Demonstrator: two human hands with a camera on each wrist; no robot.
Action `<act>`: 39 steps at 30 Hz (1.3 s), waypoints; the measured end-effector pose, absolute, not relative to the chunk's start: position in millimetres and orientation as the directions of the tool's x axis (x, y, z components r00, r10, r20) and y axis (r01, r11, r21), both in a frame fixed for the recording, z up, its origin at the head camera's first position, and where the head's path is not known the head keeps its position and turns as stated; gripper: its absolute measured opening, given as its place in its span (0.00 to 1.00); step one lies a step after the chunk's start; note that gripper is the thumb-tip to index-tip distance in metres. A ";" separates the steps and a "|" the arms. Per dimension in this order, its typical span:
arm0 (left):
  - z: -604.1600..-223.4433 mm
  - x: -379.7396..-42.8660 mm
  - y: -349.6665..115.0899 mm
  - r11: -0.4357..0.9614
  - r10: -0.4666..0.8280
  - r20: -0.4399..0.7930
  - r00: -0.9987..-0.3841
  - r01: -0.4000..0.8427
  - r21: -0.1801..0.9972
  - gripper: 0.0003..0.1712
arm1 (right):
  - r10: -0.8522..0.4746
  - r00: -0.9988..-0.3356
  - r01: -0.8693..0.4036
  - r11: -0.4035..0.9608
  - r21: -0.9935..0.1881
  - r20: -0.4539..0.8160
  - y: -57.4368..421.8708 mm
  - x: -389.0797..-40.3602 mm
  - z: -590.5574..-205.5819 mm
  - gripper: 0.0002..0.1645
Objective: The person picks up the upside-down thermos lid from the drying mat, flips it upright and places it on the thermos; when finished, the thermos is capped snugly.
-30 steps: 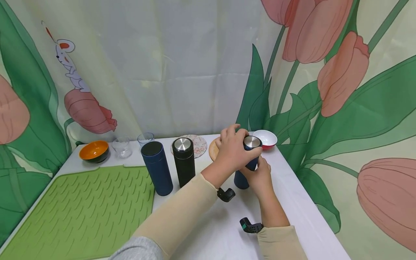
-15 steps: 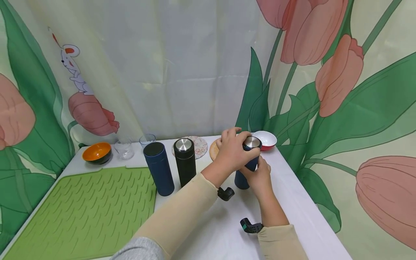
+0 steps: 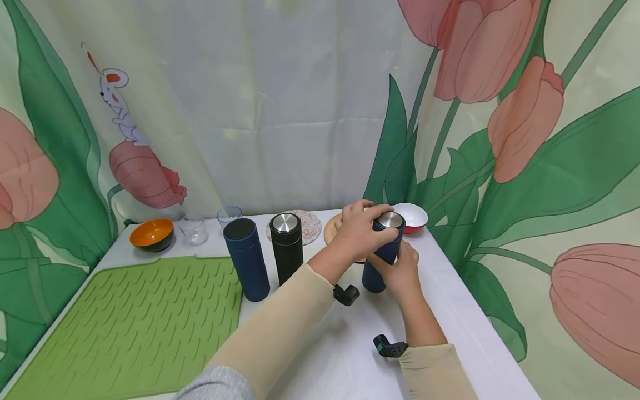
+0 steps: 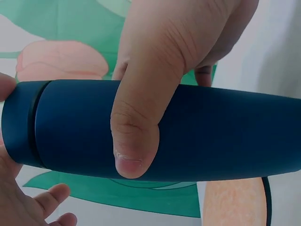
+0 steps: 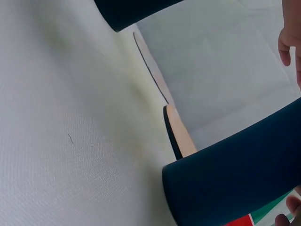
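Note:
A dark blue vacuum flask (image 3: 373, 278) stands upright on the table at the right, its steel-topped lid (image 3: 390, 220) facing up. My left hand (image 3: 357, 228) grips the lid from above. Lower down, my right hand (image 3: 402, 272) grips the flask's body. In the left wrist view the right thumb (image 4: 136, 141) lies across the blue body, and left-hand fingers touch the lid (image 4: 19, 122) at the left edge. The right wrist view catches the flask's lower end (image 5: 225, 174); fingers show only at its right edge.
Left of my hands stand a black flask (image 3: 287, 253) and another blue flask (image 3: 247, 261). A green mat (image 3: 150, 328) covers the table's left. Behind are an orange bowl (image 3: 152, 233), a glass cup (image 3: 194, 229), a floral round mat (image 3: 307, 225) and a red-and-white bowl (image 3: 411, 216).
My left fingers have shifted slightly, with one reaching farther over the back of the lid. The right hand keeps its grip on the body. The head view has turned a little.

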State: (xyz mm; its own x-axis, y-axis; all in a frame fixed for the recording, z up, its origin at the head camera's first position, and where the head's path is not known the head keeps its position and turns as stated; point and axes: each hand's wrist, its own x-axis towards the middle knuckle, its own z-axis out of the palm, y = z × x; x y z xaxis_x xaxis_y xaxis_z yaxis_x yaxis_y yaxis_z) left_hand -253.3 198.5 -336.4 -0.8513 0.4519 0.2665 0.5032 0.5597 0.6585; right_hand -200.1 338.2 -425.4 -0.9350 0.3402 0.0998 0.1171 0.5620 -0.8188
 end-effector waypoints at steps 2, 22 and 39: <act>-335.0 -253.2 198.8 0.564 0.452 0.270 -0.850 0.507 0.653 0.33 | 0.343 -0.932 0.108 0.564 -0.819 0.113 338.5 -200.7 -425.6 0.57; -339.3 -247.3 196.2 0.580 0.441 0.258 -0.860 0.492 0.649 0.35 | 0.333 -0.935 0.098 0.575 -0.813 0.123 339.4 -199.5 -429.2 0.57; -342.0 -243.4 206.6 0.673 0.339 0.391 -0.855 0.511 0.534 0.35 | 0.307 -0.939 0.055 0.578 -0.814 0.155 337.7 -203.8 -427.3 0.49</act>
